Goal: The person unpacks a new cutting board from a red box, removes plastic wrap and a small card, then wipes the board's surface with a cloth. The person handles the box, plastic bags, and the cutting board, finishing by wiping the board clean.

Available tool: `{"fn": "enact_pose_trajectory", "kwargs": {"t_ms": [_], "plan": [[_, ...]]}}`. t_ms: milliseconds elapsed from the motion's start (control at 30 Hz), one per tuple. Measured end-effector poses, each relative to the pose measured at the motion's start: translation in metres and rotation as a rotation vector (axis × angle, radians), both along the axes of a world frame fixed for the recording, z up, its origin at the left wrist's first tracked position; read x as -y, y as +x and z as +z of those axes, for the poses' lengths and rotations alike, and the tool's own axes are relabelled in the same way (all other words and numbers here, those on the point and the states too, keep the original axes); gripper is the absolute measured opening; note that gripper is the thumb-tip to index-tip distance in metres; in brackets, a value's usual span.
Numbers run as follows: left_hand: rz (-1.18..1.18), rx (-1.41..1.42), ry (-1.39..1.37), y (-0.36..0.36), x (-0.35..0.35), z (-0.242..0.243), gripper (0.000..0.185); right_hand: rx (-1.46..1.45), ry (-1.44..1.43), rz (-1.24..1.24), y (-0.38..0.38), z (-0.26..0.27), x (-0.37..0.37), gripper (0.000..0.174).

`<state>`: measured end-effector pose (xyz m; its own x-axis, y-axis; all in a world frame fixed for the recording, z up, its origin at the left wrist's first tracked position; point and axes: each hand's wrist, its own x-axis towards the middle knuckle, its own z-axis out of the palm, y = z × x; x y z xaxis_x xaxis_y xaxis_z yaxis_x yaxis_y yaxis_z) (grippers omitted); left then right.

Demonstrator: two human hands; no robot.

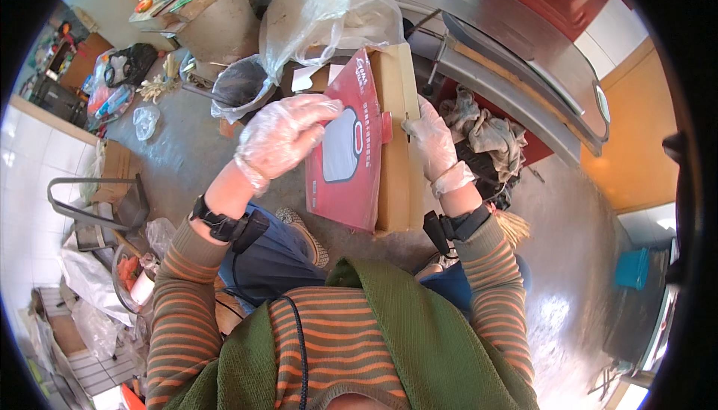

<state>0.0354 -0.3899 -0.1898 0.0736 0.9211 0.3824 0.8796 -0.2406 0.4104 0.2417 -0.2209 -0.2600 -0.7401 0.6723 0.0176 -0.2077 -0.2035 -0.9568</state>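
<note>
A red cardboard box (343,185) with white print and a picture of a cutting board on its face stands before me, its plain brown inside turned to the right. My right hand (432,140), in a thin clear plastic glove, grips the box's brown right edge. My left hand (286,135), gloved the same way, is at the box's left side with its fingers partly curled; whether it touches the red face I cannot tell. A red plastic handle (386,127) sticks out at the seam between the red face and the brown side.
A lined waste bin (244,87) stands behind my left hand, beside a large clear plastic bag (336,17). A metal-edged table (516,62) is at the upper right, with grey rags (493,135) below it. Bagged items (115,87) lie at the upper left.
</note>
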Motion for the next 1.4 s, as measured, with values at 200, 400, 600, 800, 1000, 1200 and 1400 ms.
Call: {"fn": "enact_pose_trajectory", "kwargs": {"t_ms": [200,400,600,800,1000,1200,1400], "plan": [[-0.254,-0.497,0.224,0.027,-0.070,-0.016,0.048,-0.027,-0.043,0.079,0.013,0.008,-0.001,0.064],[-0.320,-0.622,0.108,0.036,-0.090,-0.022,0.029,0.026,0.005,0.025,0.024,0.004,-0.001,0.065],[-0.466,-0.743,-0.004,0.023,-0.094,-0.012,0.025,0.229,0.350,-0.056,0.036,-0.004,-0.007,0.077],[-0.454,-0.955,-0.158,-0.003,-0.061,-0.003,0.024,0.287,0.494,-0.128,0.039,0.000,0.000,0.076],[-0.397,-0.656,0.215,0.022,-0.082,-0.004,0.047,0.255,0.368,-0.140,0.025,0.007,0.017,0.079],[-0.382,-0.689,-0.096,0.029,-0.098,0.000,0.048,0.222,0.391,-0.109,0.027,0.004,0.021,0.081],[-0.492,-0.776,-0.149,0.021,-0.090,0.009,0.026,0.280,0.523,-0.082,0.034,-0.001,0.027,0.062]]}}
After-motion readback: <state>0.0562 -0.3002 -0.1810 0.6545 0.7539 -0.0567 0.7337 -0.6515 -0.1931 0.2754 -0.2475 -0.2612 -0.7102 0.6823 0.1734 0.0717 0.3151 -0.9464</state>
